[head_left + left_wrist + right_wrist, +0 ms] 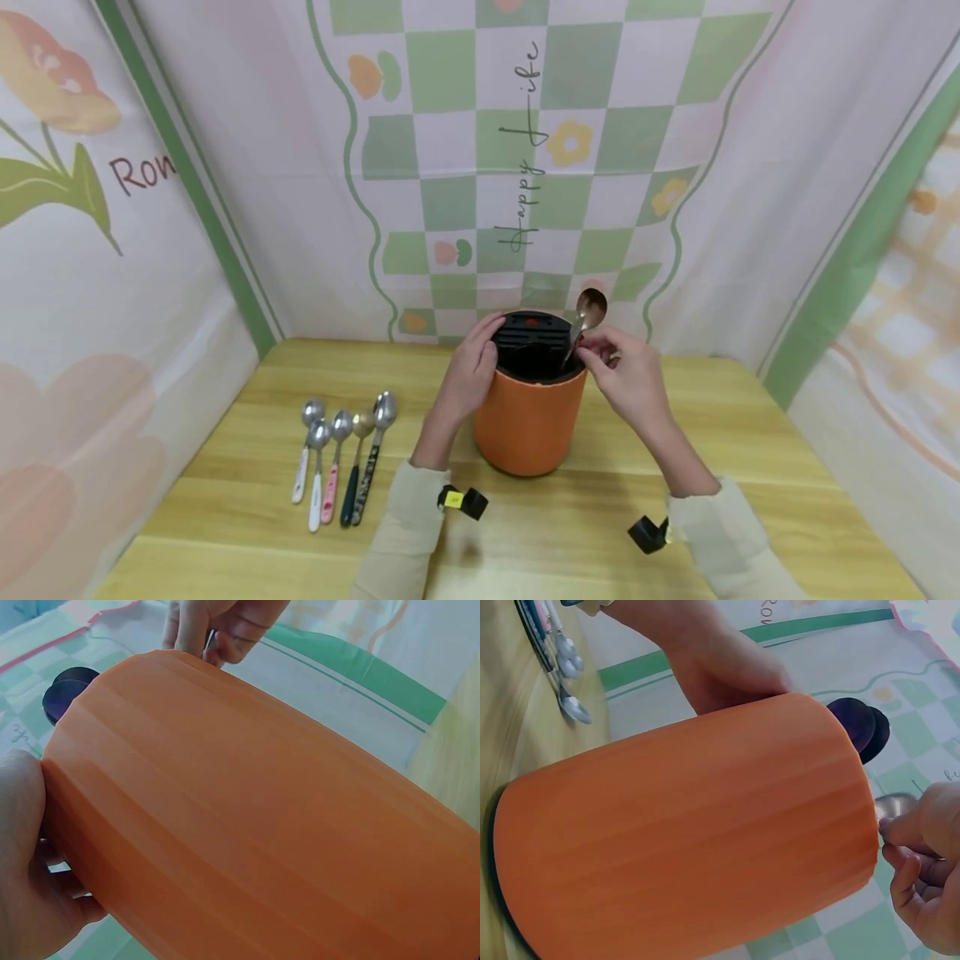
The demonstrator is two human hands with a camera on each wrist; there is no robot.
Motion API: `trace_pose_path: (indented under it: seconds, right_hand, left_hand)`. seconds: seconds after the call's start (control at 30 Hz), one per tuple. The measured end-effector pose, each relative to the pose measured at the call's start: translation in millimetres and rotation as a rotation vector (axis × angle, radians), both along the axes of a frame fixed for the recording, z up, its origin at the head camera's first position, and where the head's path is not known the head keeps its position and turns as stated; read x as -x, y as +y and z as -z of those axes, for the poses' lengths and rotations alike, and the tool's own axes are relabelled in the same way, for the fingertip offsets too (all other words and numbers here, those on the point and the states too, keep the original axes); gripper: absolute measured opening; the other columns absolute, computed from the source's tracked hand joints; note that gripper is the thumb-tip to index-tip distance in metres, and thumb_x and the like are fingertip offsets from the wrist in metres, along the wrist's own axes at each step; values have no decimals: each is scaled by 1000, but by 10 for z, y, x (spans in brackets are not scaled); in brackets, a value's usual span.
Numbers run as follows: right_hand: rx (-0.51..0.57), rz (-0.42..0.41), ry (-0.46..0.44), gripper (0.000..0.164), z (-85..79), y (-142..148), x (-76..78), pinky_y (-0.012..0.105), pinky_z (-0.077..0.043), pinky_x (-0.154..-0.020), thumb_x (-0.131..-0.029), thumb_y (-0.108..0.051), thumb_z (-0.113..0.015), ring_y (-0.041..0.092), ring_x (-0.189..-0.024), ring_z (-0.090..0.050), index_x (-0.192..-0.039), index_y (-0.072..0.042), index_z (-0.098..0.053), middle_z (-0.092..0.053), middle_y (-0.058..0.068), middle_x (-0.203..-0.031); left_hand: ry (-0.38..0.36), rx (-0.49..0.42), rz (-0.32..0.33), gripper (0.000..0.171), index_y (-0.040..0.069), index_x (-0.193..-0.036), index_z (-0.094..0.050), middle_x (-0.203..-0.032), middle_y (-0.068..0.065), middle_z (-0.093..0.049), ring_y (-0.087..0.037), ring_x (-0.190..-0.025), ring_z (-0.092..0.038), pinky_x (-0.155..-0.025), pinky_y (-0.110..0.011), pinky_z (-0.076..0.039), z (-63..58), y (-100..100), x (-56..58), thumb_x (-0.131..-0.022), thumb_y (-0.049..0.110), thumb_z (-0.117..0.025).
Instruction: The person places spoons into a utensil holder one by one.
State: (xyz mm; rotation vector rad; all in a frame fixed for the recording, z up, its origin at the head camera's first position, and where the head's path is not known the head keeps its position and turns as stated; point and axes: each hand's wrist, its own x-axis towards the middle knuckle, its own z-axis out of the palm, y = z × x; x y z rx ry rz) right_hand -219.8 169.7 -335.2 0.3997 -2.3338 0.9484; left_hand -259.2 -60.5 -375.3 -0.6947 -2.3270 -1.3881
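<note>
An orange, round utensil holder (528,425) with a black slotted inside stands upright on the table. My left hand (471,367) grips its left side near the rim, fingers curled round it. At the right of the rim, my right hand (626,375) pinches a metal spoon (592,308) between thumb and fingertips. The spoon's bowl points up, and its lower part goes down inside the rim, where its end is hidden. In the right wrist view, the spoon's silver bowl (895,804) shows by the fingertips. Dark oval pieces (859,726) stick up past the rim there.
Several spoons (341,467) with white, pink, dark and patterned handles lie side by side on the wooden table (247,517), left of the holder, bowls pointing away. Printed cloth (510,167) hangs at the back and both sides.
</note>
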Motion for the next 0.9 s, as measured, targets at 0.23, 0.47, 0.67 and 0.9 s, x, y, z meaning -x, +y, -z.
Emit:
trace_pose_path:
  seconds: [0.23,0.47,0.67,0.9]
  right_hand:
    - [61,21,-27,4,110,146,-94,12,-46,-56,-90,-6,-71,2,-70,-53,-91,-2,-70,-67,9,-78]
    - [120,45,-165,17,286,221,-111,9,-50,-72,-96,-19,-65,-6,-85,-57,-105,-5,-70,-71,11,-98]
    - [284,-19,-264,32,295,166,-22,8,-48,-90,-101,-24,-57,10,-113,-60,-126,-5,-64,-67,13,-123]
    - [536,-119,-407,44,217,43,200,8,-45,-96,-105,-22,-48,0,-118,-53,-144,-3,-51,-54,15,-140]
  left_hand:
    - [-5,-1,5,49,4,-149,-45,-158,-8,-39,-24,-148,-36,-121,-44,-32,-14,-5,-9,-105,20,-28]
    - [3,-6,3,49,4,-148,-46,-158,-8,-40,-24,-148,-36,-121,-44,-32,14,-6,-5,-105,19,-28]
    - [2,-13,13,47,3,-148,-45,-158,-12,-39,-26,-148,-36,-120,-46,-32,17,-10,-2,-106,18,-29]
    - [8,-7,15,48,4,-148,-45,-158,-9,-39,-25,-147,-36,-121,-45,-32,15,-10,12,-106,20,-28]
